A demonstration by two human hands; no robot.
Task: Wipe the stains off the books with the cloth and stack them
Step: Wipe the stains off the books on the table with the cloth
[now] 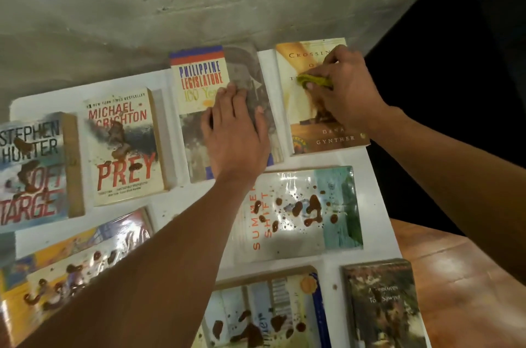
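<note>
My right hand (345, 91) is curled round a green cloth (314, 80), fingers bunched on it, pressing it onto the cover of the Gynther book (327, 131) at the far right corner of the white table (378, 205). A brown smear shows on that cover just below the cloth. My left hand (236, 134) lies flat, fingers straight and slightly spread, holding nothing, palm down on the Legislature book (196, 91) just left of the Gynther book. Further left lie Prey (125, 148) and the Hunter book (31, 171), both blotched brown. Nearer me, Summer Shift (299, 211) is spotted with brown drops, and so are the glossy book (71, 268) under my left forearm and the blue-spined book (264, 313) at the near edge. Tom Sawyer (381, 305) sits at the near right. All the books lie flat, face up, none stacked. A concrete wall (170, 0) runs behind the table
</note>
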